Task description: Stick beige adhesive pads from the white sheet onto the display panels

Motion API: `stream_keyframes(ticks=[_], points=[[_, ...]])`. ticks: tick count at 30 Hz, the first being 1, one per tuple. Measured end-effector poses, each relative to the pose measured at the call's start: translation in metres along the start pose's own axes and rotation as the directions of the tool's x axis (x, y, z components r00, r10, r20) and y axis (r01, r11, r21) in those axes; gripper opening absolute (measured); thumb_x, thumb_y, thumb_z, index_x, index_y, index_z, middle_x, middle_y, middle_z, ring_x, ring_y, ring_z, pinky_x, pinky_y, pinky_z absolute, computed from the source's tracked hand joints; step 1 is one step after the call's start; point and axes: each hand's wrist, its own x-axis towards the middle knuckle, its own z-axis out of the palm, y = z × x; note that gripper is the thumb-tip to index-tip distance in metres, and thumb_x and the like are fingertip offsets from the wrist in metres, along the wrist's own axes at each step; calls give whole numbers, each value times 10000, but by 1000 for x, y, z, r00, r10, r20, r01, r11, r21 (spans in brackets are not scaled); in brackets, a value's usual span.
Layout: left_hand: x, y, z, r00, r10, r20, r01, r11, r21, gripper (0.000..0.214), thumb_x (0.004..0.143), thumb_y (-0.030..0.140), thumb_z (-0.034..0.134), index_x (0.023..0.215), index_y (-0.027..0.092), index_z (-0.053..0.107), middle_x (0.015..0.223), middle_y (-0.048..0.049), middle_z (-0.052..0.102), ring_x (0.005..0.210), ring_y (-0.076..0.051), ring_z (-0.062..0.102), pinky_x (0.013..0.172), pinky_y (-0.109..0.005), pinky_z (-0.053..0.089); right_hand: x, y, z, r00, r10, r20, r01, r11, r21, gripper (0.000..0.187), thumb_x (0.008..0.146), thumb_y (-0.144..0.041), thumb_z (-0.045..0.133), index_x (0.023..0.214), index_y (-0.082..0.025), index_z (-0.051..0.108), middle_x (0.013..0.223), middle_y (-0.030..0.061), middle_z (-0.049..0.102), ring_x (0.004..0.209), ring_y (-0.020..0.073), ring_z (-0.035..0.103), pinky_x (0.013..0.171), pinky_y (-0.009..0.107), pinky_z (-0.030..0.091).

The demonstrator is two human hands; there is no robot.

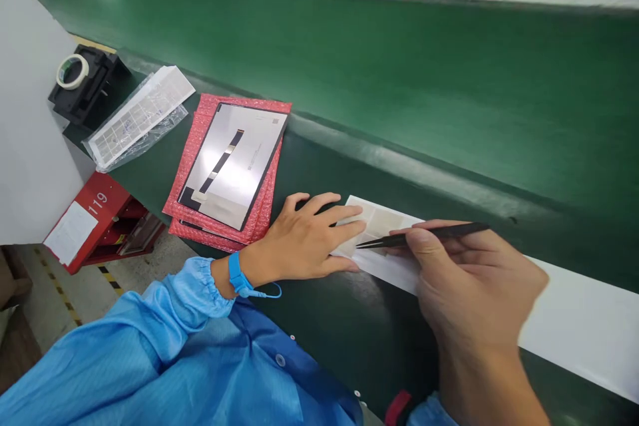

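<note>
While the left hand (312,236) lies open on a white sheet (384,273), the right hand (474,286) clenches half-hidden black tweezers (439,232).

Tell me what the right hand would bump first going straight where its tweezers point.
Probably the left hand: the black tweezers in the right hand point at its fingertips, though depth is hard to judge above the white sheet.
</note>
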Motion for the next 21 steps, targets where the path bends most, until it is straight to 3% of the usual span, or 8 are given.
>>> stream_keyframes(ticks=[8,21], points=[[3,1,-2,999,-16,35,17,999,-29,424,1014,402,593,1413,261,618,1582,25,514,1479,-262,374,1139,-495,326,-2,-2,1,998,-56,-23,55,997,-57,354,779,-477,823,899,-161,717,862,90,679,681,210,669,610,259,558],[3,2,-1,998,-15,60,15,1000,2,427,1025,408,567,1429,279,606,1602,17,482,1495,-260,345,1155,-482,324,-2,-5,2,999,-30,-41,28,999,-31,333,748,-440,841,874,-156,720,837,85,669,660,194,656,565,228,544]])
